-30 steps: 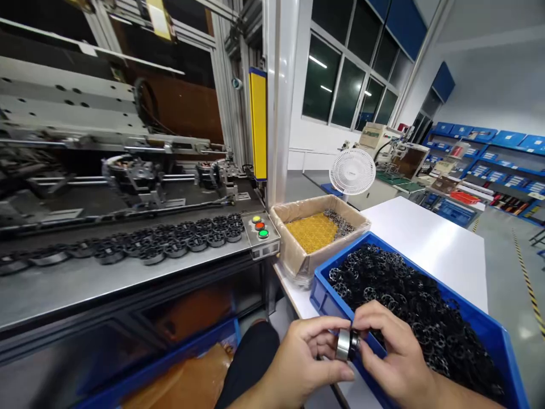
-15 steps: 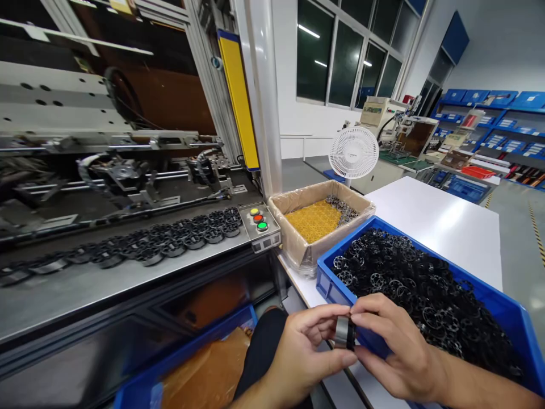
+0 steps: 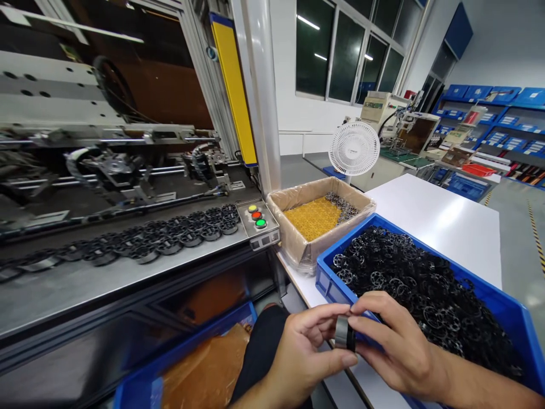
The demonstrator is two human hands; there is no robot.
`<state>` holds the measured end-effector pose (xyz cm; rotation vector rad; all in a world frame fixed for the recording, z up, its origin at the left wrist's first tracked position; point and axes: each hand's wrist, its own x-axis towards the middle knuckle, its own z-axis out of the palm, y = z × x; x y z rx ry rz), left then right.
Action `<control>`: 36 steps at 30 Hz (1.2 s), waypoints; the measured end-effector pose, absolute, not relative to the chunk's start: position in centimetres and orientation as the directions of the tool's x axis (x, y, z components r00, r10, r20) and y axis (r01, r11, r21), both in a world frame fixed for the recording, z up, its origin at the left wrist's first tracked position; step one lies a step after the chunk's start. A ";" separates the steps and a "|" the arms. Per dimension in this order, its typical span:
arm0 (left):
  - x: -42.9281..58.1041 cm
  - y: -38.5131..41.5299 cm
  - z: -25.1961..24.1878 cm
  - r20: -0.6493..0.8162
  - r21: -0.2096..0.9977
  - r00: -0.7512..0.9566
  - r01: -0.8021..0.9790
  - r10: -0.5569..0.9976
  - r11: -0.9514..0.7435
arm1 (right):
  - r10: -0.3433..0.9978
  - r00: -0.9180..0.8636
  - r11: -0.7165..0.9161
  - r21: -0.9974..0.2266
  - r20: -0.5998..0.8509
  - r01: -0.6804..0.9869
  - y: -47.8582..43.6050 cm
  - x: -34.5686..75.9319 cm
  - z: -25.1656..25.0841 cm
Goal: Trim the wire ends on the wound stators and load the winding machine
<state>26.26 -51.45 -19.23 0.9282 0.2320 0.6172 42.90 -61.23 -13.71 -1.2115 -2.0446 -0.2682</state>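
Between my two hands is a small ring-shaped part (image 3: pixel 342 333) with a silver metal band and a black rim. My left hand (image 3: pixel 304 346) grips its band side between thumb and fingers. On the black side, the fingertips of my right hand (image 3: pixel 394 343) pinch the same part; its far face is hidden by the fingers. Just beyond my right hand stands a blue bin (image 3: pixel 336 287) heaped with black spoked plastic parts (image 3: pixel 409 278). Over to the left, rows of black rings with metal bands (image 3: pixel 168 244) lie on the machine's metal ledge (image 3: pixel 128 284).
A plastic-lined carton (image 3: pixel 293 250) with yellow and grey parts sits behind the bin. Beside it, a control box (image 3: pixel 264 234) carries yellow, red and green buttons. A white fan (image 3: pixel 354 149) stands farther back. Below the ledge is another blue bin (image 3: pixel 136 392) with brown sheeting.
The camera view has shifted slightly, so the machine and ledge sit a little farther left. Both hands keep hold of the ring-shaped part in nearly the same pose.
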 end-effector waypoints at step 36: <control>24.4 -48.7 -18.0 0.412 0.866 0.637 -0.050 0.652 -0.498 | 0.981 0.080 -0.062 -0.104 0.177 0.993 -57.6 53.5 -18.6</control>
